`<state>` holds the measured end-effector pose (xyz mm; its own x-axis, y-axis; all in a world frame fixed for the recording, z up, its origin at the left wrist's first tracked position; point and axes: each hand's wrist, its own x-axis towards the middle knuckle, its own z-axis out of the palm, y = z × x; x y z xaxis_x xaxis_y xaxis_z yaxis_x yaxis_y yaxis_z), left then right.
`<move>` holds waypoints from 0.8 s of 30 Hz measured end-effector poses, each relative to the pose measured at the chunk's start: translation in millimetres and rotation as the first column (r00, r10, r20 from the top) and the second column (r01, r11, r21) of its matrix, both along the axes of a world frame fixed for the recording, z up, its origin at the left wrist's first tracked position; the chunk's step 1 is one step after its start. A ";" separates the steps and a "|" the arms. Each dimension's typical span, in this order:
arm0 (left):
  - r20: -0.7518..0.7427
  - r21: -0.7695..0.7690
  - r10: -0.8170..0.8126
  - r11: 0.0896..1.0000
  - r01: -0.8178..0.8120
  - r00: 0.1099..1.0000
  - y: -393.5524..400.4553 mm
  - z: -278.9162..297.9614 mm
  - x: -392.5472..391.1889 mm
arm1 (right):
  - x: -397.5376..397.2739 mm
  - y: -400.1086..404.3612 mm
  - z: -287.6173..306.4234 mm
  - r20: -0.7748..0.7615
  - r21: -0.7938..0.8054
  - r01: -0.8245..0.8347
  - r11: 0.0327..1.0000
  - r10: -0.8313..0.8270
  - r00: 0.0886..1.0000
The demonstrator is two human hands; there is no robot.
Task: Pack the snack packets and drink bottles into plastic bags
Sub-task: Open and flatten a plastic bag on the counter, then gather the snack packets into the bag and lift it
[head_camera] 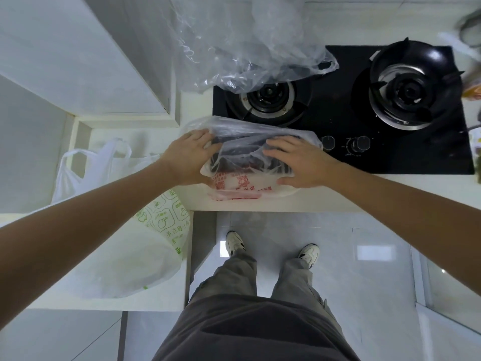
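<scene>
A translucent plastic bag with red print (244, 183) lies at the counter's front edge, over the hob's near edge. My left hand (187, 158) grips its left side, thumb under the printed part and fingers on the clear film. My right hand (296, 162) presses on its right side, fingers spread over the film and thumb at the lower edge. Something dark shows through the bag; I cannot tell what it is. A large crumpled clear bag (234, 43) rests at the back, over the left burner. No snack packets or bottles show plainly.
A black two-burner gas hob (338, 121) fills the counter's right part. A white bag with green print (145, 246) and a plain white bag (86, 173) lie on the lower left surface. Blurred items sit at the far right edge (472, 89). White cabinets stand left.
</scene>
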<state>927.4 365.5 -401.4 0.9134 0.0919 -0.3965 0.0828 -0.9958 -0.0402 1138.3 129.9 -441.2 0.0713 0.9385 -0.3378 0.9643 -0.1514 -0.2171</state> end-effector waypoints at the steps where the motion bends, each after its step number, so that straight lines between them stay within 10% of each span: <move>1: 0.033 -0.008 -0.013 1.000 0.013 0.999 -2.2 5.9 -2.1 | -3.5 -3.0 4.2 -0.016 0.032 0.019 0.999 -0.019 1.000; 13: 0.279 0.032 -0.018 0.999 0.010 0.960 -82.8 81.9 58.5 | -6.8 -82.5 62.8 -0.101 0.334 0.429 0.839 -0.420 0.902; 24: 0.405 -0.020 -0.154 0.984 0.177 0.901 -310.0 104.9 207.8 | 75.6 -301.5 111.1 -0.008 0.408 0.604 0.684 -0.659 0.752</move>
<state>1135.2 55.5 -296.4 0.9963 -0.0861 0.0059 -0.0861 -0.9961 0.0166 1213.9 -171.7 -330.1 0.7097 0.7006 0.0741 0.6910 -0.6716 -0.2675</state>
